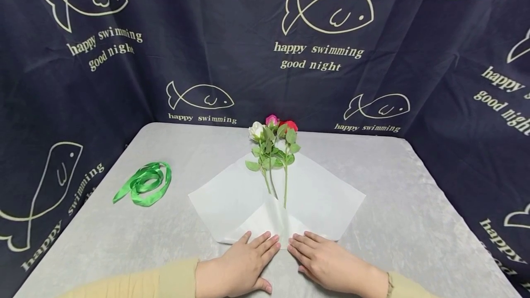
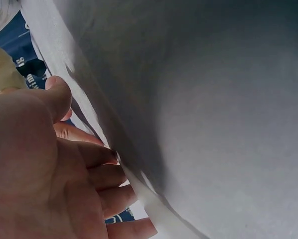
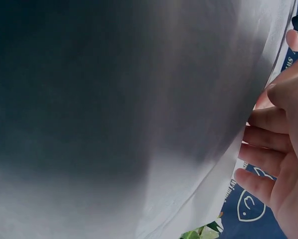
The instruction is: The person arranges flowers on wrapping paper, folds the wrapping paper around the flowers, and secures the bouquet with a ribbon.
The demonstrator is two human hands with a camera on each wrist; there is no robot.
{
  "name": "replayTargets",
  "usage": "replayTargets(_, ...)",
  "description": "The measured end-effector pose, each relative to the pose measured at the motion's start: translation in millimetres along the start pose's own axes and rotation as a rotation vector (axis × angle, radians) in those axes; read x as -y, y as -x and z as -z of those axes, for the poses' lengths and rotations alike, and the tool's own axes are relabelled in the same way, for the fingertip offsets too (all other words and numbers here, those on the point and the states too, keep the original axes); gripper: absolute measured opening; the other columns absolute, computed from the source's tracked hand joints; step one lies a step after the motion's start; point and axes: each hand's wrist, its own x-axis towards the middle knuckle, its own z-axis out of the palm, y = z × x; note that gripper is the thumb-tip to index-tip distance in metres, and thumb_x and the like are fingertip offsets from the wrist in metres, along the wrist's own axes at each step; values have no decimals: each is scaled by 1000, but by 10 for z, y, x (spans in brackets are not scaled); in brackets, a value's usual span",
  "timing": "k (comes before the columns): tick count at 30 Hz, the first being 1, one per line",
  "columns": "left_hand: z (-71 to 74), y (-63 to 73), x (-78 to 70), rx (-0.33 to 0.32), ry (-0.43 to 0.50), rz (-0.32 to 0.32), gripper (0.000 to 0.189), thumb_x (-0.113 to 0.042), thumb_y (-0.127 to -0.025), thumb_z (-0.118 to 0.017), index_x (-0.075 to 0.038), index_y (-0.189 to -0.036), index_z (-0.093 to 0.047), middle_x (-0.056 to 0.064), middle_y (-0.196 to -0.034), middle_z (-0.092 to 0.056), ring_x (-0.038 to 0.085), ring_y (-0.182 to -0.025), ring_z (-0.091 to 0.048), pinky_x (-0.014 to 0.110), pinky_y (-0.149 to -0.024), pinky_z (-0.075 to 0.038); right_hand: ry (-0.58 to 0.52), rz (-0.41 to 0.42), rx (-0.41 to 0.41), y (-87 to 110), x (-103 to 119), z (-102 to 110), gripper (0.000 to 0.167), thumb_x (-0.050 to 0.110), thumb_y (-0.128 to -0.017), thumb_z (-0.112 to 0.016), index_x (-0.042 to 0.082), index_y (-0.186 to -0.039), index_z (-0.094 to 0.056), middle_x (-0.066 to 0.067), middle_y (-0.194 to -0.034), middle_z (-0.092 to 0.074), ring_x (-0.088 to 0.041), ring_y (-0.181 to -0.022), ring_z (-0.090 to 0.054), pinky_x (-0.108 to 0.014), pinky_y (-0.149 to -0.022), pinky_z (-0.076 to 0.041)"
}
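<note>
- Across the far side and down both left and right sides, dark blue curtain (image 1: 248, 59) with fish drawings and lettering, apparently hung as a screen.
- In front of it, counter (image 1: 401, 224) under a pale grey cloth, probably to give a soft, even bed.
- Mid-counter toward the near side, white paper (image 1: 331, 192) spread with corners to left and right; near part turned up into a flap (image 1: 261, 220) over the lower stems, likely to cover the ends.
- At the left of the near edge, left hand (image 1: 242, 266), palm down; fingers straight, little one slightly apart, thumb spread away; seemingly placed to flatten the fold.
- At the right of that edge, right hand (image 1: 327, 261), matching it; fingers straight and close together, pinching nothing visible; probably steadying the other half. Cannot tell the pressure.
- Lengthwise on the paper between the side corners, three flowers (image 1: 285, 178), leafy, with lower ends hidden under the flap; blossoms at the far end, probably to sit free of the fold.
- Far to the left, well apart from the paper, green ribbon (image 1: 134, 184) loosely coiled, perhaps laid there out of the way.
</note>
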Motion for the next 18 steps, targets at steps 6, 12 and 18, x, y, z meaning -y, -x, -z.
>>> replayTargets(6,-22,32,34,8,-17,-14,85,-72,-84,-31,-14,-147,-34,0,-152,-32,16,-140,-29,40,-107,-36,-2,-36,-2,27,19,42,37,29,-94,-55,4,-120,-65,-11,-121,-64,-20,-114,-60,-35,-92,-50)
replayTargets(12,-89,148,102,-16,-1,-7,86,-71,-85,-32,-10,-145,-36,4,-151,-34,19,-140,-30,41,-109,-34,14,-75,-51,105,15,66,33,26,-95,-52,2,-111,-69,-11,-112,-68,-21,-105,-64,-34,-86,-53)
replayTargets(18,-140,304,166,-10,53,11,87,-71,-86,-29,-6,-144,-37,8,-150,-35,22,-139,-32,42,-107,-35,12,-99,-90,225,3,59,33,23,-96,-49,0,-107,-70,-13,-106,-69,-23,-100,-66,-34,-83,-54)
